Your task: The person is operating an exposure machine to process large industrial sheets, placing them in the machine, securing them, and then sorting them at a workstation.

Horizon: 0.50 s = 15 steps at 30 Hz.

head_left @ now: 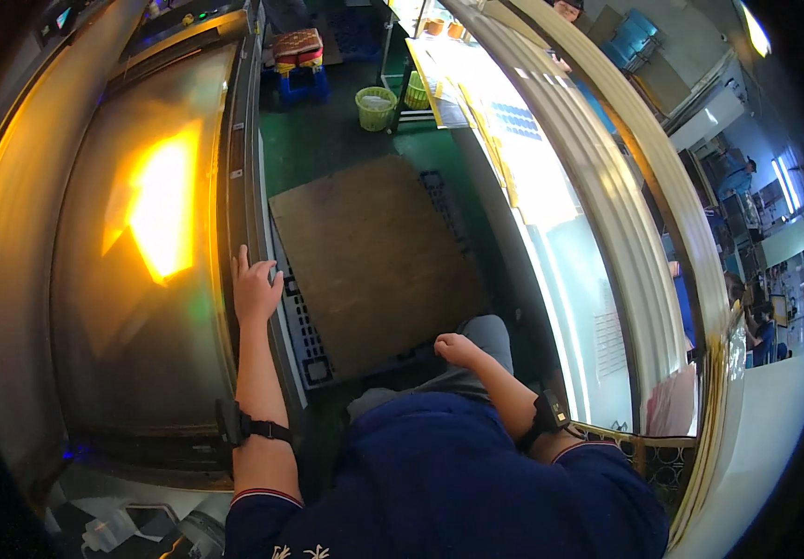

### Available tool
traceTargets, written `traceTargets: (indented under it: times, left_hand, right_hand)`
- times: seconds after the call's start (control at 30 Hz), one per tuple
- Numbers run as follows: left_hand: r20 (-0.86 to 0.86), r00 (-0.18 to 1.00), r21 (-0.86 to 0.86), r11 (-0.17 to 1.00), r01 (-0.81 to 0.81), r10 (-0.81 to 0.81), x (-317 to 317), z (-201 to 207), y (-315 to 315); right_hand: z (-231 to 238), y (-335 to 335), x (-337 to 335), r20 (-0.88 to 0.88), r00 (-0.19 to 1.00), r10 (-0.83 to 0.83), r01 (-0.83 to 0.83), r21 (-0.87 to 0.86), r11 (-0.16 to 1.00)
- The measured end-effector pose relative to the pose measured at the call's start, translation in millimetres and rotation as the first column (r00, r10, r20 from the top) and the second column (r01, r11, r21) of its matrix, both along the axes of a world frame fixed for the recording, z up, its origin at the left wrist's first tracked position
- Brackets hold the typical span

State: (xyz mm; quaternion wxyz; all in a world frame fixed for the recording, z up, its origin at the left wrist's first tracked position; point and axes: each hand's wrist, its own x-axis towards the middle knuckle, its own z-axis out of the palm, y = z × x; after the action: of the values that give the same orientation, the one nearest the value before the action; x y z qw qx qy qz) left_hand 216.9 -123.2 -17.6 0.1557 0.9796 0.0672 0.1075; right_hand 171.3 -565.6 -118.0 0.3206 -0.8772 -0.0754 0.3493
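Note:
My left hand [256, 287] lies on the dark metal edge rail [245, 186] of a large framed machine bed, fingers stretched out and somewhat apart. Inside that frame is a glossy, dark translucent panel [141, 326], with a bright yellow-orange glare across its upper part. My right hand [458, 349] is loosely curled above my grey-trousered leg [487, 337], apart from the machine. No object shows in its fingers. Both forearms wear black straps; a small box [551, 410] sits on the right one.
A brown board [378, 261] lies over dark grid matting on the green floor ahead. To the right stands a brightly lit table [532, 158] beside pale curved rails. Green baskets [376, 108] and a blue stool [303, 86] are farther off. Other people are at far right.

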Motion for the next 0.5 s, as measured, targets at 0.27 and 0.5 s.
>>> traceTargets:
  times: [0.27, 0.5]
  left_hand:
    - [0.135, 0.991, -0.084, 0.996, 0.006, 0.006, -6, -6, 5]
    - [0.08, 0.997, -0.023, 1.0, 0.02, -0.018, -10, -8, 4]
  right_hand:
    - [-20, -26, -22, 0.027, 0.974, 0.226, -0.221, -0.137, 0.966]
    - [-8, -28, -35, -0.047, 0.956, 0.291, -0.293, -0.239, 0.926]
